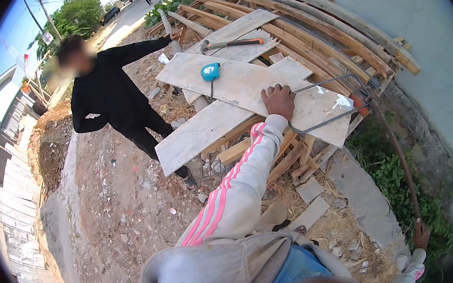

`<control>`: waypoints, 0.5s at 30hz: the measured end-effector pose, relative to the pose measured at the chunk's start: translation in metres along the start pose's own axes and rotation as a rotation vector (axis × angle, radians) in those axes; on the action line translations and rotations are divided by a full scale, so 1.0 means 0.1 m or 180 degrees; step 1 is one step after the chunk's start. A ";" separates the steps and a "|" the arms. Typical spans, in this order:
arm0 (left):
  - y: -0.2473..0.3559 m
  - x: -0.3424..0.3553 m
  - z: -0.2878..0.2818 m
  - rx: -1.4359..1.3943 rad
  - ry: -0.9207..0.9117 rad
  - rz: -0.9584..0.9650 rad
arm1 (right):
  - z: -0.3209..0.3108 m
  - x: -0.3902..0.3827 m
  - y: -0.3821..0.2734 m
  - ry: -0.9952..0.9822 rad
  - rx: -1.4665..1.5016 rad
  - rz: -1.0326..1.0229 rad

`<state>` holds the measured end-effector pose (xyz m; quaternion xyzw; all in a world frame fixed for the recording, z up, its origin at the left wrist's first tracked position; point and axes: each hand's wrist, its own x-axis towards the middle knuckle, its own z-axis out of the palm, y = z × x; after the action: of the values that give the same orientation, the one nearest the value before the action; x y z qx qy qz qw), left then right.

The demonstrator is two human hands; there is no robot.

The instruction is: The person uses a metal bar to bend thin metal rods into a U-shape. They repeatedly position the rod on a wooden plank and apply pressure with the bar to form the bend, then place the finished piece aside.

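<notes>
My left hand (278,102) lies on a pale, dusty board (256,83) atop the wood pile, its fingers apart and slightly bent. Beside its fingertips is the thin dark frame of a hacksaw (324,82), which has an orange handle (359,105) near the board's right end. Low on the right, my right hand (421,234) is closed round a long brown rod (396,151). The rod's upper end reaches the hacksaw's handle; whether they touch I cannot tell. A teal tape measure (210,72) rests on the board, and a claw hammer (233,43) with an orange-black handle lies farther back.
Long timber beams (332,42) are stacked along a pale wall (417,11). A co-worker in black (116,87) stands at the left, one arm stretched toward the pile. Green plants (383,163) grow at the right. Rubble and straw cover the dirt ground (117,208).
</notes>
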<state>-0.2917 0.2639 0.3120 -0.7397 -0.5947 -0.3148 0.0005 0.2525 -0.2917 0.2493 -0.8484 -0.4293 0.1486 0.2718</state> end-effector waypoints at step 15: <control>-0.07 0.14 0.08 0.0293 -0.0278 0.0398 | 0.37 -1.18 -1.47 0.1003 -0.1476 0.1256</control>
<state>-0.2926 0.2817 0.3093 -0.7876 -0.5607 -0.2540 0.0282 0.0695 -0.3036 0.3081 -0.9668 -0.2320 -0.0362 0.1007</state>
